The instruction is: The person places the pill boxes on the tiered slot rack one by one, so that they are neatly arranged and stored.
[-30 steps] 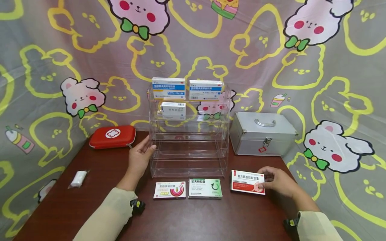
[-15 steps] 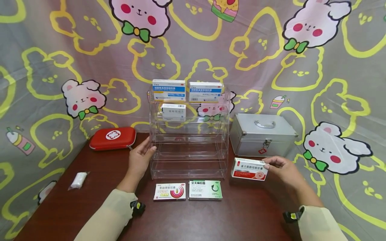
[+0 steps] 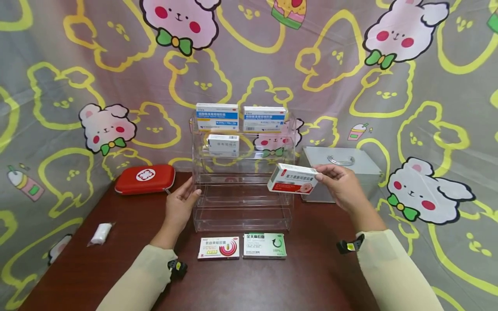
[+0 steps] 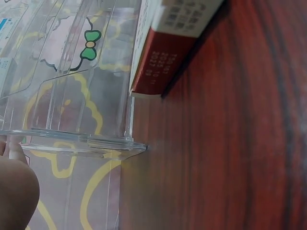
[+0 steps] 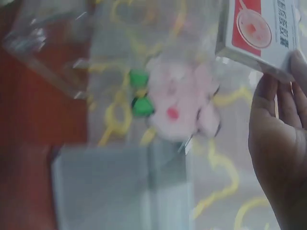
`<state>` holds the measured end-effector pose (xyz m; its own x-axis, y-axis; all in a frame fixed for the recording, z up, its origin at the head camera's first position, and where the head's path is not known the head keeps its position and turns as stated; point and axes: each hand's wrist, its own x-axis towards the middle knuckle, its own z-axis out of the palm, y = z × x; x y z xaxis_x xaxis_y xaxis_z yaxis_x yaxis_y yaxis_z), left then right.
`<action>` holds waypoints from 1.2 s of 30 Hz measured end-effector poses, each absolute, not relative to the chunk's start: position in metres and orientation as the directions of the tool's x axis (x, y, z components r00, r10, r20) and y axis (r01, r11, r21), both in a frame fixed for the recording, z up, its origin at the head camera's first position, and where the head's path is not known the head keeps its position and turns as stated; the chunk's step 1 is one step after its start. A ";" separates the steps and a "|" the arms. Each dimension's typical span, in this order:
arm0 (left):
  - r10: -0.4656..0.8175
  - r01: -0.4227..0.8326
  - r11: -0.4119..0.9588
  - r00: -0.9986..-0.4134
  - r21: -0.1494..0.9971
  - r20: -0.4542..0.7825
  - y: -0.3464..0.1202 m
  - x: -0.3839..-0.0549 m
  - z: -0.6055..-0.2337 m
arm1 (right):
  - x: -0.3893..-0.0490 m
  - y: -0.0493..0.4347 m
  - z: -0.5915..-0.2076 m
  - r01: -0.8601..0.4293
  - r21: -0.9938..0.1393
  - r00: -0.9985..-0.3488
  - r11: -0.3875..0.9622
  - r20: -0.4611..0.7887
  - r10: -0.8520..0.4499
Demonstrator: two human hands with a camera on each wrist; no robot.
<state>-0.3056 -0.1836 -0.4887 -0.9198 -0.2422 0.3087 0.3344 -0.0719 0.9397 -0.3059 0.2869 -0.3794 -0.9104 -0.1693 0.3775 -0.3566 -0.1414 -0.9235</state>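
Note:
My right hand point(image 3: 337, 183) pinches a red-and-white medicine box point(image 3: 292, 179) by its right end. The box is up off the table, slightly tilted, overlapping the right edge of the clear acrylic display rack point(image 3: 243, 224) in the head view. In the right wrist view the thumb lies on the front of the medicine box point(image 5: 259, 33), fingers behind. My left hand point(image 3: 180, 210) grips the rack's left side panel, thumb at the front edge. Two blue-and-white boxes point(image 3: 217, 117) stand on the rack's top tier, and a smaller white box point(image 3: 223, 145) on the tier below.
A pink-ringed white box point(image 3: 218, 248) and a green-and-white box point(image 3: 264, 246) lie before the rack. A silver case point(image 3: 344, 162) stands right, partly behind my right hand. Left are a red zip case point(image 3: 145, 179) and a small white wrapped roll point(image 3: 101, 233). Patterned cloth hangs behind.
My right hand has lifted the red-and-white medicine box off the table and carried it up and left to the rack's right side. The left hand stays on the rack.

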 end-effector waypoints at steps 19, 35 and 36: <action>-0.234 0.351 -0.081 -0.917 0.933 0.324 -0.183 -0.304 -0.486 | -0.370 0.198 -0.294 -0.465 -0.884 -0.884 0.057 0.459 -0.085; -0.234 0.351 -0.083 -0.916 0.933 0.325 -0.184 -0.306 -0.488 | -0.384 0.190 -0.306 -0.472 -0.729 -0.851 0.496 0.523 -0.041; -0.235 0.351 -0.085 -0.916 0.932 0.324 -0.184 -0.306 -0.488 | -0.384 0.188 -0.306 -0.482 -0.690 -0.838 0.540 0.544 -0.053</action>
